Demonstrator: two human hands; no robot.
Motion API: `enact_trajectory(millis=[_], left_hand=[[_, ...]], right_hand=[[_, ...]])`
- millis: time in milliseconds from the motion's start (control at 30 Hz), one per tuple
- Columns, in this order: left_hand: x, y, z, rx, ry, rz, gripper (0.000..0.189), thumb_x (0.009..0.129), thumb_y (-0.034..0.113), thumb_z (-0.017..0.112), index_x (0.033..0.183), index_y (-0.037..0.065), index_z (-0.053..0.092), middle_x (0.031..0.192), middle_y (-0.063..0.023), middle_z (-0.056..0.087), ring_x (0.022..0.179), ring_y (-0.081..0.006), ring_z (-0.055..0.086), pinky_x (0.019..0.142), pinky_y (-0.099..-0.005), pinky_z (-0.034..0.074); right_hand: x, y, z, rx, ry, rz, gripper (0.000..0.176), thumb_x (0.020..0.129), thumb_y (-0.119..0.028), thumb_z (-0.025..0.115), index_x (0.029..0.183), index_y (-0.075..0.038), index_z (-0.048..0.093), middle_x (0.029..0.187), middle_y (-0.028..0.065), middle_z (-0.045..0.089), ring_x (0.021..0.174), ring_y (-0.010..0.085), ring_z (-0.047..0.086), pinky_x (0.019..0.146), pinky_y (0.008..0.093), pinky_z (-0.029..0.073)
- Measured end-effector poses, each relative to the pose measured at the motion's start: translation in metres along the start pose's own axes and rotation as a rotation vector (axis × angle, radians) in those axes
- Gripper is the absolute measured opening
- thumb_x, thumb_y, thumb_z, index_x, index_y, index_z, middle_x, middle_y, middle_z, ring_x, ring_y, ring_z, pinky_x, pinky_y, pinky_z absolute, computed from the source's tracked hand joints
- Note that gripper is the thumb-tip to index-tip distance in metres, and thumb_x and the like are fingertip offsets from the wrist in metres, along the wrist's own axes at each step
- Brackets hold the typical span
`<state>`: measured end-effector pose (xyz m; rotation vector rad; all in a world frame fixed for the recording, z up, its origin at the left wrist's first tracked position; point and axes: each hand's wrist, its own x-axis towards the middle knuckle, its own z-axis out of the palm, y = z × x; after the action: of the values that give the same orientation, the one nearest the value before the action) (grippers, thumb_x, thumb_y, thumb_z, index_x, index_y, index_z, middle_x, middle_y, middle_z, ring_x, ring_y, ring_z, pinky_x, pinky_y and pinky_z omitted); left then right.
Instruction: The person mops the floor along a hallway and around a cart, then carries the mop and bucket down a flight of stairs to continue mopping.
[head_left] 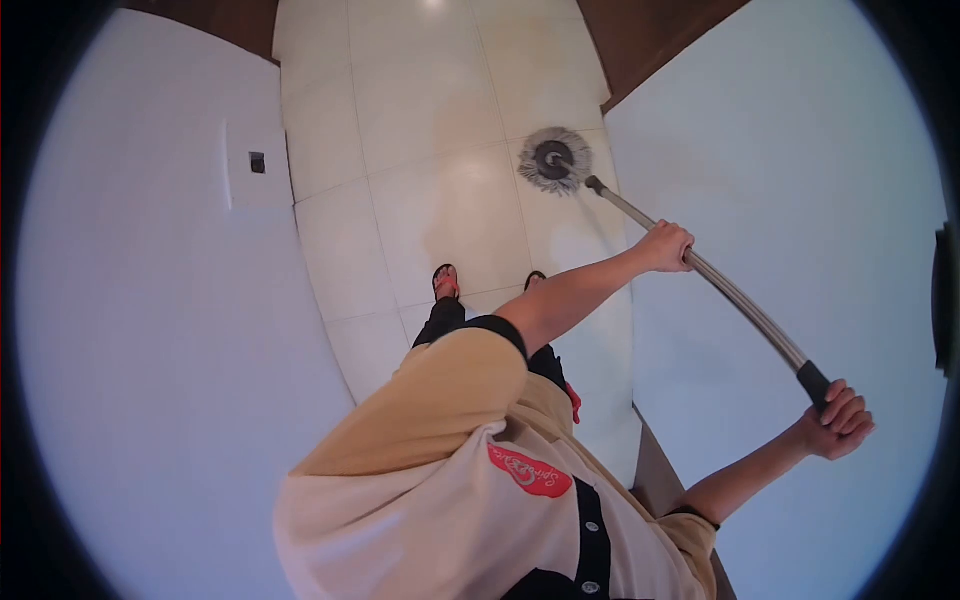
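A mop with a round grey string head [555, 161] rests on the tiled floor near the right-hand wall. Its metal pole [745, 305] slants up from a dark joint toward the lower right. Partway along the pole, my left hand [665, 247] is wrapped round the metal, my forearm reaching across my body. At the upper end, the fingers of my right hand [842, 420] close round the black grip [815, 385]. Both hands hold the same mop, well apart from each other.
Pale floor tiles [430, 190] run between a left wall [170, 300] with a small socket box [257, 162] and a right wall [790, 170]. Brown wood [640, 45] stands at the far right. My sandalled foot [446, 282] is on the tiles.
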<state>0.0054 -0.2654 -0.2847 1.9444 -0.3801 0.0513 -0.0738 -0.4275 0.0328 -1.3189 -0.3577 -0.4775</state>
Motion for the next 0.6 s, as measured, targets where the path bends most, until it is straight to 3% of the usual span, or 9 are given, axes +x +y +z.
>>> enact_trajectory(millis=[67,200,233,267,300,400,433,500,600], left_hand=[[-0.046,0.005,-0.035,-0.011,0.102,-0.022,0.030,0.054,0.028,0.069,0.059,0.008,0.047,0.062,-0.0074,0.052,0.072,-0.0266,0.052,0.066,-0.0381,0.035],[-0.152,-0.047,-0.112,0.036,0.248,-0.095,0.028,0.057,0.019,0.067,0.065,0.007,0.043,0.065,-0.0070,0.044,0.066,-0.0266,0.046,0.064,-0.0358,0.029],[-0.183,-0.066,-0.133,0.099,0.307,-0.124,0.029,0.056,0.017,0.068,0.068,0.005,0.044,0.066,-0.0084,0.046,0.067,-0.0262,0.047,0.062,-0.0365,0.032],[-0.216,-0.101,-0.149,0.069,0.357,-0.072,0.031,0.055,0.016,0.070,0.071,0.003,0.047,0.067,-0.0102,0.047,0.068,-0.0269,0.048,0.058,-0.0367,0.036],[-0.253,-0.132,-0.174,0.015,0.263,-0.166,0.030,0.052,0.017,0.068,0.068,0.005,0.045,0.065,-0.0085,0.045,0.064,-0.0273,0.045,0.057,-0.0364,0.033],[-0.360,-0.198,-0.232,0.280,0.130,-0.389,0.025,0.051,0.016,0.067,0.068,0.005,0.054,0.062,-0.0118,0.050,0.065,-0.0307,0.051,0.058,-0.0350,0.040],[-0.386,-0.200,-0.247,0.368,0.101,-0.535,0.021,0.053,0.015,0.067,0.070,0.009,0.058,0.066,-0.0109,0.053,0.071,-0.0302,0.054,0.063,-0.0378,0.041],[-0.433,-0.205,-0.257,0.612,0.106,-0.796,0.022,0.049,0.009,0.065,0.070,0.009,0.058,0.073,-0.0075,0.055,0.078,-0.0266,0.053,0.071,-0.0404,0.038],[-0.423,-0.198,-0.226,0.633,-0.040,-0.668,0.025,0.048,0.013,0.066,0.071,0.009,0.058,0.073,-0.0089,0.055,0.077,-0.0267,0.052,0.068,-0.0402,0.038]], right_hand=[[-0.003,-0.004,0.014,0.113,-0.090,0.052,0.036,0.085,-0.024,0.038,0.051,-0.015,0.029,0.045,-0.0032,0.025,0.038,0.0080,0.029,0.049,0.0263,0.031],[-0.043,0.060,0.090,-0.054,0.016,-0.012,0.033,0.086,-0.027,0.034,0.057,-0.012,0.036,0.052,0.0003,0.034,0.038,0.0097,0.032,0.045,0.0290,0.035],[-0.061,0.084,0.104,-0.126,-0.057,0.020,0.033,0.085,-0.029,0.036,0.057,-0.012,0.035,0.054,0.0025,0.035,0.041,0.0137,0.035,0.048,0.0293,0.036],[-0.080,0.109,0.113,0.149,-0.081,0.235,0.032,0.085,-0.028,0.036,0.058,-0.011,0.035,0.052,0.0039,0.038,0.045,0.0168,0.039,0.051,0.0331,0.041],[-0.105,0.125,0.145,0.064,-0.267,0.235,0.032,0.085,-0.029,0.036,0.059,-0.011,0.034,0.052,0.0053,0.039,0.049,0.0184,0.043,0.055,0.0380,0.043],[-0.189,0.172,0.195,0.566,-0.606,0.334,0.032,0.084,-0.026,0.040,0.058,-0.008,0.039,0.047,0.0064,0.043,0.041,0.0208,0.043,0.059,0.0438,0.043],[-0.223,0.173,0.202,0.336,-0.586,0.455,0.035,0.084,-0.025,0.040,0.055,-0.006,0.041,0.045,0.0059,0.044,0.041,0.0207,0.043,0.058,0.0426,0.042],[-0.264,0.164,0.230,0.318,-0.489,0.538,0.038,0.084,-0.025,0.041,0.052,-0.004,0.042,0.049,0.0074,0.047,0.044,0.0207,0.045,0.055,0.0391,0.043],[-0.264,0.136,0.186,0.114,-0.453,0.488,0.036,0.083,-0.029,0.040,0.060,-0.002,0.047,0.059,0.0118,0.052,0.053,0.0228,0.049,0.057,0.0376,0.044]])
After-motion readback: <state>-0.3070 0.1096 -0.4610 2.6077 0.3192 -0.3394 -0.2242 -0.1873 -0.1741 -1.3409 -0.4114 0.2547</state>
